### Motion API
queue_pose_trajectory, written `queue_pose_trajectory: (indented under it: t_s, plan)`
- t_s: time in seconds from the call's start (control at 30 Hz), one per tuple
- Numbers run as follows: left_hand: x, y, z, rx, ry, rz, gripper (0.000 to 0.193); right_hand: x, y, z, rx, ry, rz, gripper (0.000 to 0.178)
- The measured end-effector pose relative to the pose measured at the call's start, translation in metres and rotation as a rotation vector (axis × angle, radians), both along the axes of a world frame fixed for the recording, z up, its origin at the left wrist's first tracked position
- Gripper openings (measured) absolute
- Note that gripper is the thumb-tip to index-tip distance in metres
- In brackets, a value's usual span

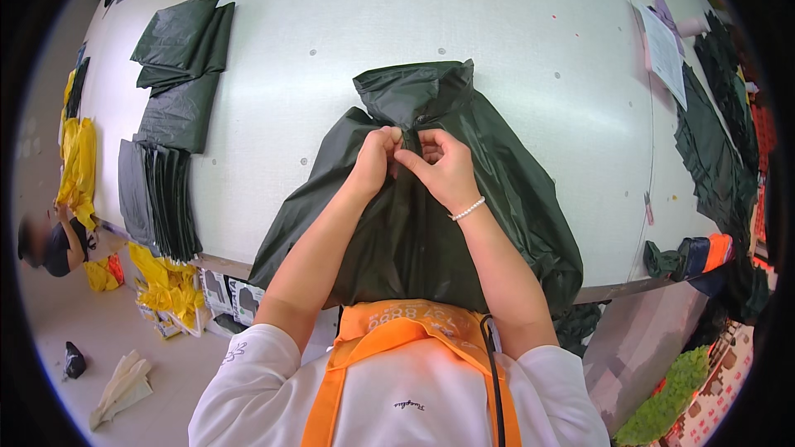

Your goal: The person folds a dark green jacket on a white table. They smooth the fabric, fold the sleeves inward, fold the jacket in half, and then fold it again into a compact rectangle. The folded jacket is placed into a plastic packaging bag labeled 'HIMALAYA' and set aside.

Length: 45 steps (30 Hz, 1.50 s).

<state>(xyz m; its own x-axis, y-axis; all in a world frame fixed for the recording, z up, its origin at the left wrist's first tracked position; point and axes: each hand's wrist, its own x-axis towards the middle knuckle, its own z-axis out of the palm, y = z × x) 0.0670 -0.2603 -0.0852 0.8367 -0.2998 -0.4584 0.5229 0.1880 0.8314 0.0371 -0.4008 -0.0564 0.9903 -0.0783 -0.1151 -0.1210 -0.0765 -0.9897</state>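
Note:
A dark green raincoat of thin, shiny fabric lies spread on the table in front of me. Its collar or hood part points away from me, and its lower part hangs over the near edge. At the neck, my left hand pinches the front opening. Close beside it, my right hand, with a white bead bracelet at the wrist, has thumb and fingers closed on the same front strip. The fingertips nearly meet there. Whether a snap or other small fastener is between them is hidden.
The pale table bears a folded dark green stack and folded pieces at left. Yellow garments hang beyond, near another person. At right lie a paper sheet, dark green cloth and a small cutter.

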Motion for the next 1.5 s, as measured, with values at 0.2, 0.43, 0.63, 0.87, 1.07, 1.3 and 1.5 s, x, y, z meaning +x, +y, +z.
queue_pose_trajectory:
  t_s: [0.2, 0.43, 0.63, 0.87, 1.07, 1.3, 1.5]
  plan:
    - [-0.011, 0.001, 0.013, -0.090, -0.036, -0.035, 0.038, 0.002, 0.003, -0.004, 0.097, 0.086, -0.041, 0.024]
    - [-0.035, 0.032, 0.014, 1.070, -0.733, 0.184, 0.031, -0.012, -0.008, -0.006, -0.137, -0.030, -0.090, 0.021]
    - [-0.065, 0.130, -0.010, 1.615, -0.419, -0.067, 0.043, -0.059, -0.152, -0.044, -1.179, -0.010, -0.346, 0.059]
    - [-0.045, 0.189, 0.024, 1.583, -0.698, 0.336, 0.018, -0.075, -0.214, 0.002, -1.288, 0.006, -0.212, 0.017]
    - [-0.005, 0.212, 0.154, 1.617, -1.229, 0.683, 0.017, -0.075, -0.281, 0.111, -1.532, -0.607, -0.354, 0.017]
    - [0.148, 0.224, 0.211, 1.656, -1.407, 0.774, 0.031, 0.082, -0.305, 0.202, -1.557, -0.755, -0.492, 0.032]
    - [0.111, 0.097, 0.098, 1.495, -1.304, 0.222, 0.044, 0.077, -0.198, 0.072, -1.189, -0.400, -0.092, 0.041]
